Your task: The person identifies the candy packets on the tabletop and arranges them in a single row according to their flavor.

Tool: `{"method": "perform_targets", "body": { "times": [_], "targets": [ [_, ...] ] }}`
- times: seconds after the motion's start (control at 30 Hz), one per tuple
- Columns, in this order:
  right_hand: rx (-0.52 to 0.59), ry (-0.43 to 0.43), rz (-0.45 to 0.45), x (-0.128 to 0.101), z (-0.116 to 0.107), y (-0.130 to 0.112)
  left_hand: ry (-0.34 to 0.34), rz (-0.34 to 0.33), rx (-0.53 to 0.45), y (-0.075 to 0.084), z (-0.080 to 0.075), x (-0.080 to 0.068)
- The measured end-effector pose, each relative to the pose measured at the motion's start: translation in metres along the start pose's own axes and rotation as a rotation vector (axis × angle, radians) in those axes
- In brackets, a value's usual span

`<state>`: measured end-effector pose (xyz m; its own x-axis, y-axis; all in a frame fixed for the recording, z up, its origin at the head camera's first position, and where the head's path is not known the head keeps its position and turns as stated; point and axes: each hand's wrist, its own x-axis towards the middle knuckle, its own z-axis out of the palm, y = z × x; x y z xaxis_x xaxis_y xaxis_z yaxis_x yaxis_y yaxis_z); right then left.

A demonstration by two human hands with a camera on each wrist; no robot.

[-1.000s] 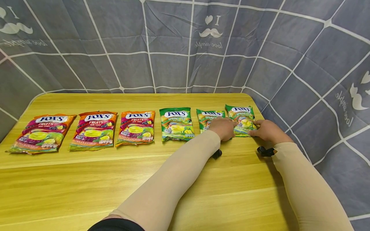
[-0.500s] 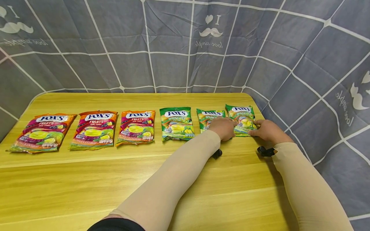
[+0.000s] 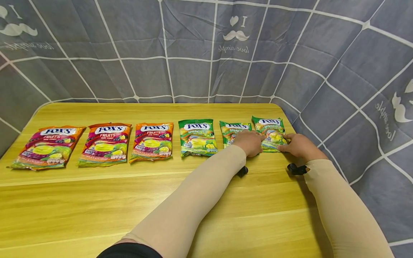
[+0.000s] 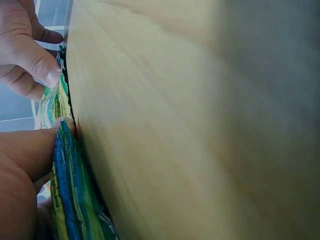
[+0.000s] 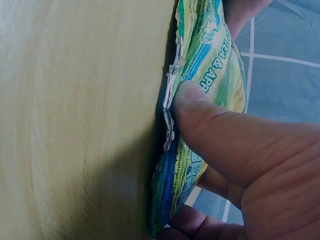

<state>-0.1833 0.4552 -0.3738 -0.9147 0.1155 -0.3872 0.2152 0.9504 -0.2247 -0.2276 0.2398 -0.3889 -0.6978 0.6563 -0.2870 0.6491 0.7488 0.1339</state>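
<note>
A green bag of candy (image 3: 272, 134) marked Spring Tea lies at the right end of a row on the table, with a hand at each side. My right hand (image 3: 300, 146) grips its right side; in the right wrist view the thumb (image 5: 215, 130) presses on the bag's lower front and the fingers curl beside it. My left hand (image 3: 249, 142) reaches across the neighbouring green bag (image 3: 229, 134), hiding much of it. Its thumb and forefinger hold the left edge of the end bag. The left wrist view shows the left thumb (image 4: 25, 150) between both bags.
Further left lie a third green bag (image 3: 198, 138) and three red-orange Fruits bags, the nearest to it being this one (image 3: 151, 142). The wooden table (image 3: 80, 208) has a rounded far right corner. A grey tile-patterned curtain (image 3: 190, 46) stands behind and to the right.
</note>
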Motion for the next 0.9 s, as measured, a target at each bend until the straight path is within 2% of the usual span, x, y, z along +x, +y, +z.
{"method": "perform_targets", "body": {
  "times": [0.27,0.5,0.67,0.77,0.9],
  "targets": [
    [-0.016,0.004,-0.004,0.001,-0.003,-0.003,-0.003,-0.003,-0.018,-0.004,-0.004,-0.002],
    [-0.009,0.006,-0.014,0.0,-0.005,-0.007,0.016,0.023,-0.1,-0.01,-0.006,-0.004],
    [-0.002,-0.002,-0.014,0.0,-0.002,-0.007,0.035,0.08,-0.236,-0.017,-0.001,-0.006],
    [-0.004,-0.001,-0.016,0.0,-0.001,-0.006,0.019,0.128,-0.317,-0.02,-0.003,-0.012],
    [-0.019,0.001,-0.022,0.0,-0.001,-0.002,0.016,0.211,-0.301,-0.023,-0.013,-0.028]
  ]
}}
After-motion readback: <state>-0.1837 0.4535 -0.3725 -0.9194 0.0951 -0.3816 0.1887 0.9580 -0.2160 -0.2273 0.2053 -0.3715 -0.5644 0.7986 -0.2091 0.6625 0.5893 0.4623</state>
